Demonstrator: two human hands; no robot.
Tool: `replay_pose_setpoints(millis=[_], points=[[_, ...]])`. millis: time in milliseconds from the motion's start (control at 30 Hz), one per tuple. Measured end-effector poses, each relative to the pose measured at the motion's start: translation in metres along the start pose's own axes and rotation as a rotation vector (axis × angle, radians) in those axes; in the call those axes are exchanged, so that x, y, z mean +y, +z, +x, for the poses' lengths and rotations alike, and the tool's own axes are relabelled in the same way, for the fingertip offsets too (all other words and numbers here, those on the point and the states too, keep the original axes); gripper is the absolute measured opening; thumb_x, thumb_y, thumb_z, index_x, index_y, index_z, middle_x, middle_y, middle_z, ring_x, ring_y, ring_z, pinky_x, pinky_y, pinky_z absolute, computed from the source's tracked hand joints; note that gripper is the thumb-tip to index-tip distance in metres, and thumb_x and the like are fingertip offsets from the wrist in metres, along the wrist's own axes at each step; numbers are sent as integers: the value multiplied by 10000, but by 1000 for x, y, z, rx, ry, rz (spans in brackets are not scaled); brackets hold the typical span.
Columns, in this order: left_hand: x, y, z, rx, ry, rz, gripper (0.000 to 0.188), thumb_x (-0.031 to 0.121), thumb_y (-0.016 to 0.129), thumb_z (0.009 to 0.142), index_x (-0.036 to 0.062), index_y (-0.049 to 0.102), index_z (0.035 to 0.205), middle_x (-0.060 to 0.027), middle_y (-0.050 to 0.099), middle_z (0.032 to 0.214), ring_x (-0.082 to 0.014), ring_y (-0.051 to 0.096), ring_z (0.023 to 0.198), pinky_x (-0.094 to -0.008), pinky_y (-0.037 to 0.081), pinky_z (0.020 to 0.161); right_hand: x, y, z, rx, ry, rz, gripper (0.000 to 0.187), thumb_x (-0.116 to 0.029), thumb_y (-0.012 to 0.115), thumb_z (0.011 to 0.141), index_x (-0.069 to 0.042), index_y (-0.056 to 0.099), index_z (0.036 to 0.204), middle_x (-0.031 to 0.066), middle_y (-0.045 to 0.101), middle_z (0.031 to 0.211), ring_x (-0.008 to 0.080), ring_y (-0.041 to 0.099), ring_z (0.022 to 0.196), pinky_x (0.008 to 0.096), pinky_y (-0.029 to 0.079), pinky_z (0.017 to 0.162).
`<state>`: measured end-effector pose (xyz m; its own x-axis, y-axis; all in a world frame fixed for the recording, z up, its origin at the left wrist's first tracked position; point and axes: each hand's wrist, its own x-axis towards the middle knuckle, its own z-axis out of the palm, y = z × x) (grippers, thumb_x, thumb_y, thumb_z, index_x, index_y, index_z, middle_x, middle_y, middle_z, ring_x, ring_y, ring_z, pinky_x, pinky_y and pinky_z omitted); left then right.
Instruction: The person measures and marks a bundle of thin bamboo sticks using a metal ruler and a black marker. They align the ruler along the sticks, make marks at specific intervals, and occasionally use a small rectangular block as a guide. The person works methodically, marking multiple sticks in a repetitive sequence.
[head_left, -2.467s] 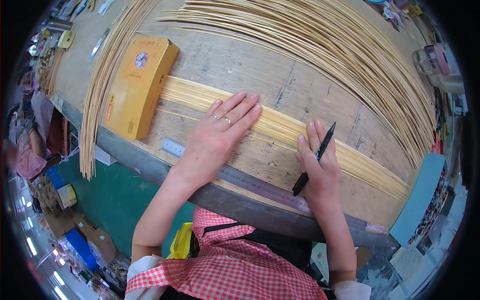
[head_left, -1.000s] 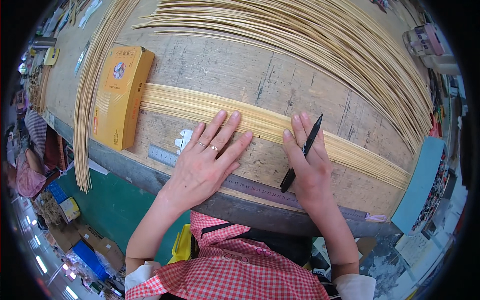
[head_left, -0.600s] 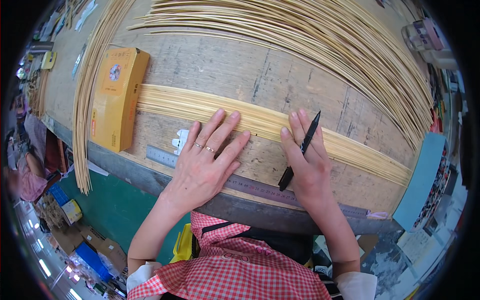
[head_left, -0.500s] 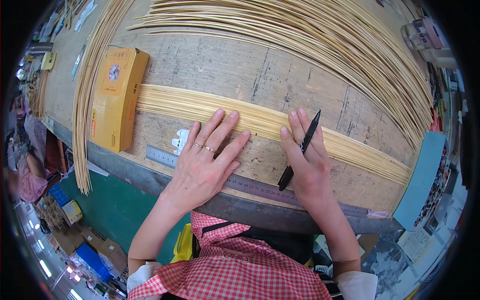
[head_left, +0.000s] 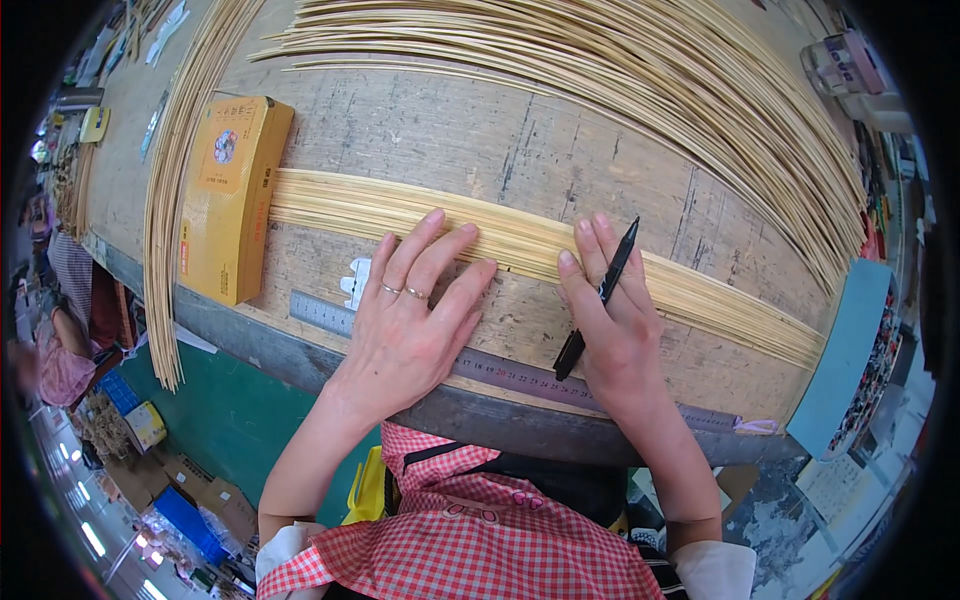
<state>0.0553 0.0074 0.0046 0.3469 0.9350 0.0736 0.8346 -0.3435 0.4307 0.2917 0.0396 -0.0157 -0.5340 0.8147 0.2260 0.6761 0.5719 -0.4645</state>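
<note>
Clock centred on the view unless noted. Flat band of pale sticks [head_left: 520, 234] sits at 12 o'clock from both hands, under the fingertips, running from 10 o'clock to just past 3. Left hand [head_left: 412, 315]: splayed, palm down, fingertips along the band's near side. Right hand [head_left: 618, 325]: pinching black pen [head_left: 619, 264] slantwise, tapered end toward 1, fingertips at the band too.

Counts:
- 1 band; individual sticks too fine to count.
- 2 more stick groups: wide bundle [head_left: 640, 95] at 1, narrow bundle [head_left: 185, 150] at 10.
- 1 pen.
- 1 steel ruler [head_left: 515, 379], spanning 9 to 4, passing beneath left hand.
- 1 yellow box [head_left: 225, 205] at 10; can't tell if band runs under it.
- 1 teal board [head_left: 840, 360], just past 3, near band's other end.
- 1 white piece [head_left: 355, 280], 10 o'clock off left hand.
- 2 rings [head_left: 416, 294], left hand.
</note>
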Motion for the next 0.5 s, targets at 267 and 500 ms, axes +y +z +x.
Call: replay_pose_setpoints(millis=[267, 500], points=[[0, 6, -1, 36, 22, 21, 551, 42, 774, 779, 101, 610, 1301, -115, 502, 1435, -389, 386, 1422, -571, 354, 1155, -2, -1, 1, 10, 4, 0, 308, -49, 591, 929, 49, 638, 1217, 275, 559, 1431, 440, 508, 1387, 624, 394, 1127], [1, 5, -2, 35, 20, 26, 575, 34, 772, 763, 93, 611, 1312, -100, 516, 1416, -369, 432, 1367, -543, 378, 1138, -2, -1, 2, 16, 2, -6, 315, -46, 599, 925, 48, 638, 1223, 276, 562, 1428, 441, 519, 1377, 622, 406, 1116]])
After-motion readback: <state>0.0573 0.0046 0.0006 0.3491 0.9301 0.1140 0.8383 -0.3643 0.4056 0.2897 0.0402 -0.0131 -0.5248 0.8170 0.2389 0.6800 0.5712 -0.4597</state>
